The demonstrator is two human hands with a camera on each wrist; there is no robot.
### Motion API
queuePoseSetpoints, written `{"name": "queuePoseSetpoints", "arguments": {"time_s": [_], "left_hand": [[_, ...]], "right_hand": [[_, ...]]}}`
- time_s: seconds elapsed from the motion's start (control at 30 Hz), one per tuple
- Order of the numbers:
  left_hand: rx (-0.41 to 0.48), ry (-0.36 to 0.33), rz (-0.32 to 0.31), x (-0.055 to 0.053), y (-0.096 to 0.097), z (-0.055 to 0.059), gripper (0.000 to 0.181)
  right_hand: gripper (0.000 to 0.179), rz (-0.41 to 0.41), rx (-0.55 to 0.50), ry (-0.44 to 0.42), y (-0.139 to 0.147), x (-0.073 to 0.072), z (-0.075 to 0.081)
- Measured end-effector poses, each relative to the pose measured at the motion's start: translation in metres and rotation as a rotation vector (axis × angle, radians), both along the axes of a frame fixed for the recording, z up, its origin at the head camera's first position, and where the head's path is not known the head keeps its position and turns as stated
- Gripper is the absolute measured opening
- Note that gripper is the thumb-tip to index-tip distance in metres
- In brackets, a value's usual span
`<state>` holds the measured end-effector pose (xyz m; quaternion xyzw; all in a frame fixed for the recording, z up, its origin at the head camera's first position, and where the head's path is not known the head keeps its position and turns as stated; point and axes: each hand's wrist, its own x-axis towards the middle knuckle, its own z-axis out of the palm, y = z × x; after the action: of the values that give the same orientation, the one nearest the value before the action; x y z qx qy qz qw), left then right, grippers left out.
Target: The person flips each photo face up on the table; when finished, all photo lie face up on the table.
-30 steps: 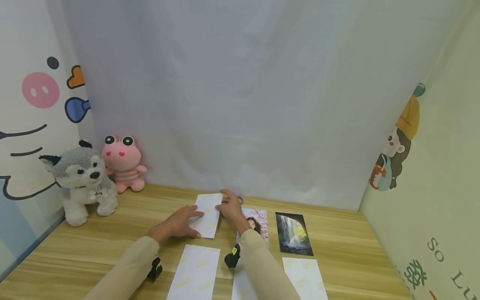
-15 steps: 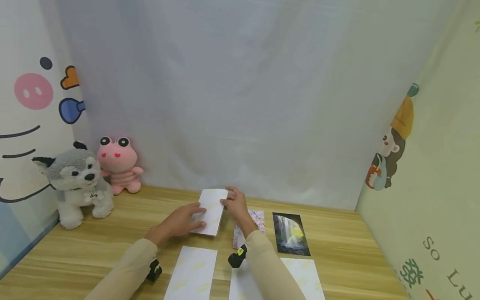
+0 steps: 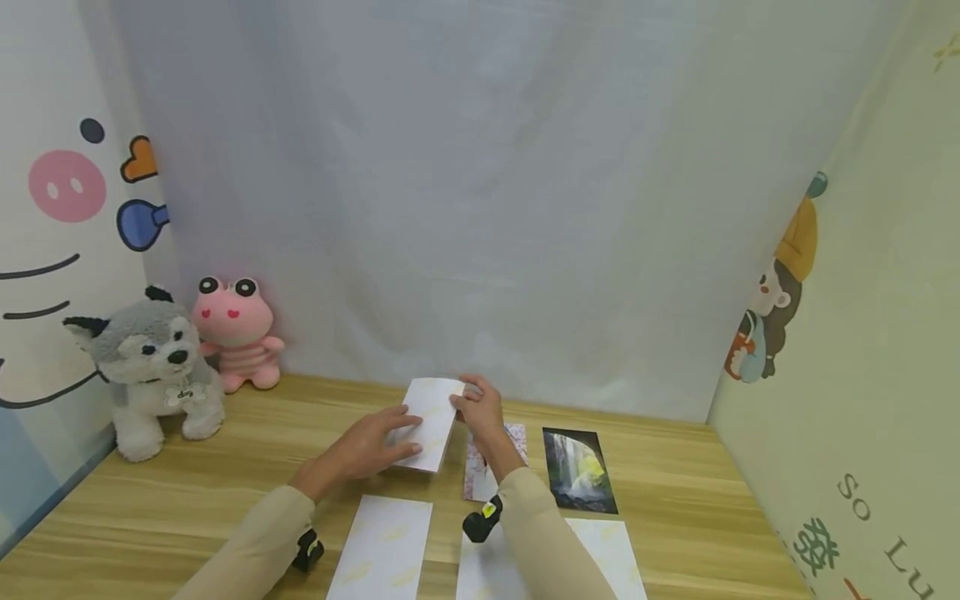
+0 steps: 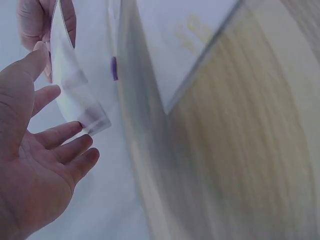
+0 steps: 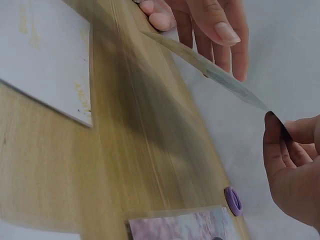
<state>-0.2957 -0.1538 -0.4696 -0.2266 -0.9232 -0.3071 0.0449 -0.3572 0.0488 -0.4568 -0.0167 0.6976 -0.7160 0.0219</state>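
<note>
A photo print [image 3: 431,423], its white back with faint yellow marks facing up, is raised off the table and slightly bowed. My right hand [image 3: 482,414] pinches its far right corner between thumb and fingers, as the right wrist view shows at the photo's dark end. My left hand [image 3: 367,444] lies along its left side, fingers spread and nearly straight; in the left wrist view the fingertips are right at the print's edge. Below it, another print [image 3: 384,546] lies white side up. A pink blossom photo [image 5: 180,227] lies picture side up under my right forearm.
A waterfall photo [image 3: 580,471] lies to the right, with white-backed prints [image 3: 606,550] in front. A purple ring [image 5: 233,201] sits at the table's back edge by the curtain. A husky plush [image 3: 161,367] and a pink plush [image 3: 238,333] occupy the back left of the wooden table [image 3: 697,500].
The photo print has risen and shifted slightly right, its far edge tipping up, with my right hand holding the corner. My left hand has followed beside it. The head view has turned slightly right.
</note>
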Motion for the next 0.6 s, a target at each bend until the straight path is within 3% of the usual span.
{"name": "queuePoseSetpoints", "arguments": {"time_s": [0.37,0.47,0.6], "left_hand": [[0.066,0.136,-0.041,0.01,0.011,0.006,0.078],[0.062,0.198,-0.032,0.011,0.016,0.005,0.086],[0.065,0.284,0.001,0.01,0.024,0.003,0.084]], "right_hand": [[0.048,-0.009,-0.249,-0.059,0.007,-0.001,0.006],[0.048,-0.013,-0.294,-0.068,0.008,0.0,0.008],[0.047,-0.018,-0.329,-0.081,0.007,0.003,0.011]]}}
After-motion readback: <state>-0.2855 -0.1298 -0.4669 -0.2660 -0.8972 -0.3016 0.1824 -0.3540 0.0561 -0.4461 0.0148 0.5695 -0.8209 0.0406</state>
